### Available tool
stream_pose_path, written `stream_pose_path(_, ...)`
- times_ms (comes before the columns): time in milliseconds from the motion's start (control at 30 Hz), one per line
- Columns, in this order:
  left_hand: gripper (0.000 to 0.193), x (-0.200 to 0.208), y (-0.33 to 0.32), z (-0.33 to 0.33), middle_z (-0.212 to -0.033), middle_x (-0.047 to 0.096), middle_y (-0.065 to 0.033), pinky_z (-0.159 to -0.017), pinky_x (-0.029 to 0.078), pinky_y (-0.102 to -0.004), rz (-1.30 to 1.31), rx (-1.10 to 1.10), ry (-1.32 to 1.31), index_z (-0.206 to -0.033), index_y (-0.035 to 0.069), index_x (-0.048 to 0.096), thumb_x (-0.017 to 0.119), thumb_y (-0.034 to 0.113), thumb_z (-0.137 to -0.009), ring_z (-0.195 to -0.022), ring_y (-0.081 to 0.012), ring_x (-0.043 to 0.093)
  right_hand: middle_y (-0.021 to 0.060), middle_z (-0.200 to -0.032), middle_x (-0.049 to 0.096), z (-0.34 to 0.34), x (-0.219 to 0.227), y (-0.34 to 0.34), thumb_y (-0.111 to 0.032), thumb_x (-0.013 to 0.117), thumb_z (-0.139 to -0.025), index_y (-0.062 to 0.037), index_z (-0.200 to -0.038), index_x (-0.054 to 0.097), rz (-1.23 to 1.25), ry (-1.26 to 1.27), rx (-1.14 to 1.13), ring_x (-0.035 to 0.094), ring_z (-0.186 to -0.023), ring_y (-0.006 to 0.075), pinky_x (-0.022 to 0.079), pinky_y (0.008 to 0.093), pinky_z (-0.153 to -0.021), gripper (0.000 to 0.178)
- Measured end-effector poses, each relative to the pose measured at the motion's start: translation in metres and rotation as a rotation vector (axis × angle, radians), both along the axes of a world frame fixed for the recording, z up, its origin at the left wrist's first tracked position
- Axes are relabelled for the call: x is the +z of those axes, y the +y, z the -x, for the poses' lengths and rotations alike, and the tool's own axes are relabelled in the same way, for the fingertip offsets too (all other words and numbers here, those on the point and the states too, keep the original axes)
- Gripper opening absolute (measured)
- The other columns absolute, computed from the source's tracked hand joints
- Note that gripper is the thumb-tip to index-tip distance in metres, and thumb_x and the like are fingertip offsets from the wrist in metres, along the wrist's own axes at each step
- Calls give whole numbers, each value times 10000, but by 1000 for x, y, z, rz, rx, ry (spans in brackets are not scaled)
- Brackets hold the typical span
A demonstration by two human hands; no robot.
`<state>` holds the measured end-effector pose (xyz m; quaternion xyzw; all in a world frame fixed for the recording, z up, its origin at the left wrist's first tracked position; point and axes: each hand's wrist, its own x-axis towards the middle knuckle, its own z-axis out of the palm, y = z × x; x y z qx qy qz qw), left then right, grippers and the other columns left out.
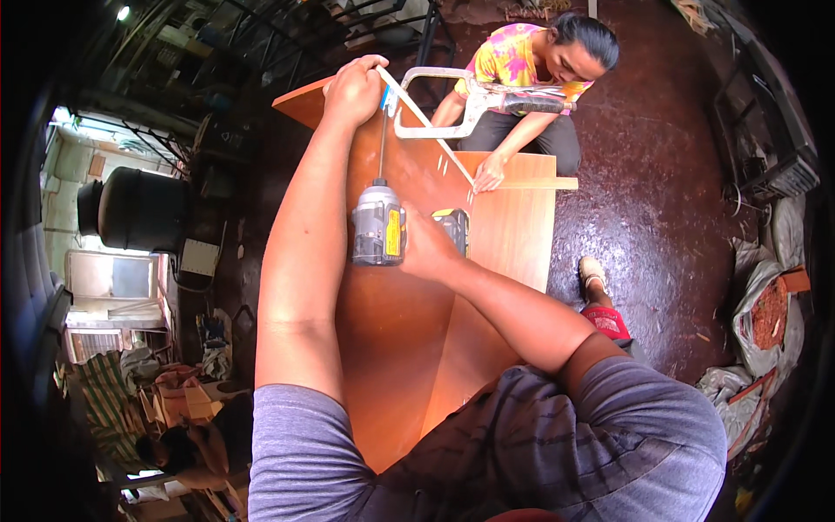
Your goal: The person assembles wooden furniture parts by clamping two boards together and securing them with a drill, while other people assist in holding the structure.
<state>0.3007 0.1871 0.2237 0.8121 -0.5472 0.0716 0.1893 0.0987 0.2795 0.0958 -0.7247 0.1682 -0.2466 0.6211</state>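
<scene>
My right hand [428, 246] is closed round the grip of a grey cordless drill [379, 228] with a yellow label. Its long thin bit [383, 148] points away from me, toward the upright board's far end. At that end my left hand [352, 94] wraps over the corner of the wooden board [435, 143], fingers curled on its edge. A locking C-clamp [474, 106] with a dark handle grips the board beside my left hand; a blue pad shows at its jaw. Below the drill spreads a brown wooden panel [391, 322], meeting a lighter panel [500, 230].
Opposite me a crouching person [535, 74] in a bright patterned shirt steadies the board with both hands. A foot in a pale shoe [592, 271] stands on the dark red floor at right. Plastic sacks [765, 317] lie farther right; a black tank [143, 209] is at left.
</scene>
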Motion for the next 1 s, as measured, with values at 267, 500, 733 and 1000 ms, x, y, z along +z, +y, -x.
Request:
stream_pose_path(267,385,2,-2,2,-1231,624,-126,-1035,398,-377,3,-6,-1,-1174,104,643,387,190,-899,-1195,-284,554,249,-984,662,6,8,-9,-247,757,-727,6,-1038,548,-40,-80,21,630,-947,416,498,463,-801,453)
stream_pose_path(500,374,-2,2,-10,-1192,646,-101,-998,408,-397,25,-6,-11,-1153,137,656,399,211,-892,-1169,-274,571,250,-981,660,6,15,-15,-189,726,-747,10,-1053,552,24,56,33,622,-968,421,493,452,-811,405)
stream_pose_path(733,383,-3,-3,-3,-1192,642,-147,-1007,416,-362,23,-26,-30,-1152,94,654,389,161,-885,-1161,-291,579,266,-970,658,1,6,-16,-186,728,-745,24,-987,547,18,18,10,613,-969,440,486,490,-823,368)
stream_pose_path(1000,381,-2,-3,-3,-1174,649,-153,-996,426,-359,33,-36,-38,-1150,92,656,389,159,-887,-1144,-295,590,267,-973,654,3,7,-17,-125,699,-728,25,-971,563,16,32,-3,613,-975,437,492,487,-824,316)
